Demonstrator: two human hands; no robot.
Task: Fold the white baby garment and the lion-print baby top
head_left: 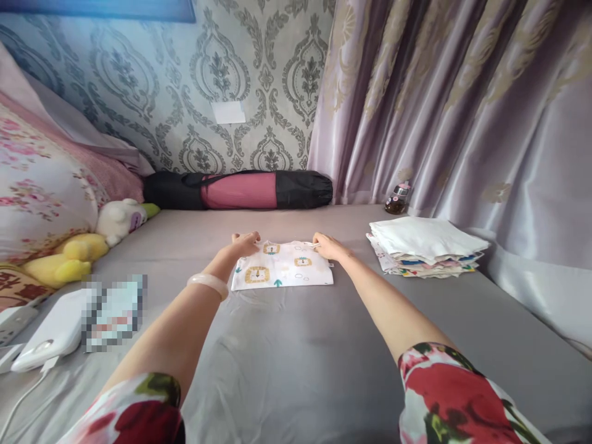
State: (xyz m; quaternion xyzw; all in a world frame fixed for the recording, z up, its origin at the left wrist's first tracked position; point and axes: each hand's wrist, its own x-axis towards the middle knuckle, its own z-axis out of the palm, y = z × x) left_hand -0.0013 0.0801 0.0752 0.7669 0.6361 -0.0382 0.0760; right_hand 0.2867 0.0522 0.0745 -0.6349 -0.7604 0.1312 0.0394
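A small white cloth with yellow lion prints (283,271) lies folded flat on the grey bed sheet (296,357). My left hand (244,244) rests on its far left corner, fingers curled and pinching the edge. At the far right corner my right hand (326,246) pinches the cloth edge the same way. A pale bangle (208,283) sits on my left wrist. Both forearms stretch forward over the sheet.
A stack of folded cloths (425,246) lies at the right by the purple curtain (462,111). A black and pink roll bag (240,189) lies along the wall. Plush toys (87,243), a floral pillow (37,185), a white device (50,330) and a small bottle (398,198) are around.
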